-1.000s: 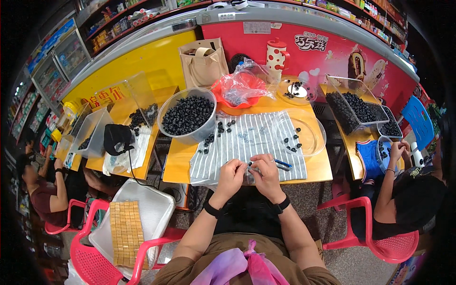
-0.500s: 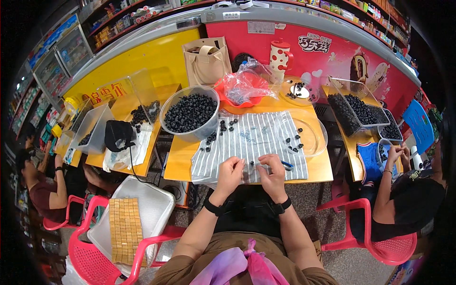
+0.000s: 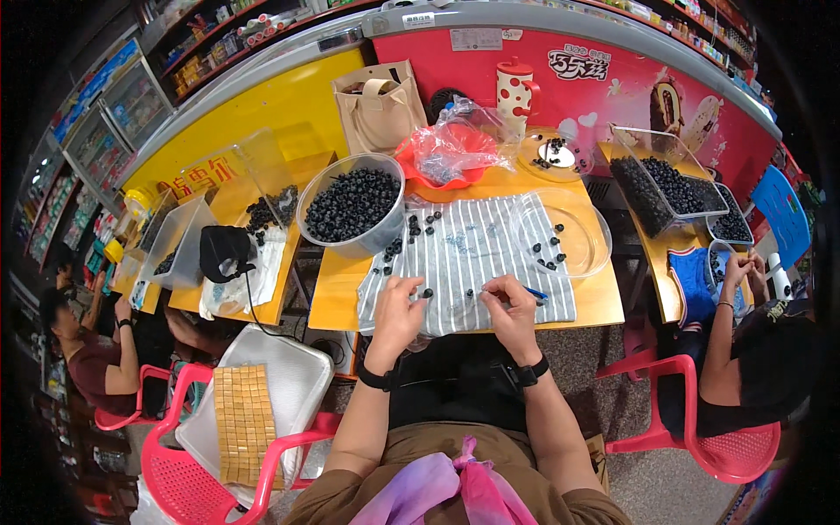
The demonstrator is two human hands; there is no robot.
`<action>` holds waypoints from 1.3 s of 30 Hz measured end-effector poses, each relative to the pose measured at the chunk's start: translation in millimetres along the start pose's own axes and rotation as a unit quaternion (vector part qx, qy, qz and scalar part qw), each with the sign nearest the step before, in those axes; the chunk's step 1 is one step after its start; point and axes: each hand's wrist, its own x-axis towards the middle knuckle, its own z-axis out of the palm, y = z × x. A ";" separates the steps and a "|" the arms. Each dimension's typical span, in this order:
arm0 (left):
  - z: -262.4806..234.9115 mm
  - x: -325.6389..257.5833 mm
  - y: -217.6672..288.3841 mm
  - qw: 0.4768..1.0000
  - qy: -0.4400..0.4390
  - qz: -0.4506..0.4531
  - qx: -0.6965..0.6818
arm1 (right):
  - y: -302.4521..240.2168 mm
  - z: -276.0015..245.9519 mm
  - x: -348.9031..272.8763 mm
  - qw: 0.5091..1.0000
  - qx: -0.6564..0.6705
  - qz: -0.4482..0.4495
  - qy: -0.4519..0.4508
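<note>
My left hand (image 3: 398, 317) is closed above the striped cloth (image 3: 455, 214), with a small black round part (image 3: 427, 294) at its fingertips. To its right, my right hand (image 3: 512, 317) holds thumb and fingers pinched together. Whatever lies in that pinch is too small to name. Another small dark piece (image 3: 470, 293) shows on the cloth between the hands. A blue pen-like tool (image 3: 535, 293) lies beside my right fingers, partly hidden. Loose black parts (image 3: 413, 229) are scattered at the cloth's left side, near faint bluish bits in the middle.
A clear tub (image 3: 308, 229) full of black parts stands at the left. At the right lies a shallow clear lid (image 3: 604, 249) with several parts in it. Behind are a red bowl (image 3: 477, 144) with plastic film, a beige bag (image 3: 376, 114) and a dotted cup (image 3: 513, 92). Other people sit either side.
My hands have moved apart, the left one going left. A black part now shows at my left fingertips. The whole view has shifted slightly.
</note>
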 end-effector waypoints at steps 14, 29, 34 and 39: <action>7.1 -7.1 -1.5 0.917 -0.047 -0.127 -0.375 | 3.1 -5.1 -7.7 0.999 0.026 0.025 -0.010; 4.0 -58.9 0.6 0.700 -0.154 -0.163 -0.678 | -76.8 17.5 -30.2 0.969 -0.091 -0.166 -0.157; 0.6 -63.9 -1.7 0.726 -0.165 -0.152 -0.650 | -81.5 14.1 -32.1 0.949 -0.173 -0.173 -0.198; -2.9 -68.8 0.7 0.730 -0.177 -0.151 -0.643 | -77.6 12.6 -35.4 0.970 -0.057 -0.103 -0.213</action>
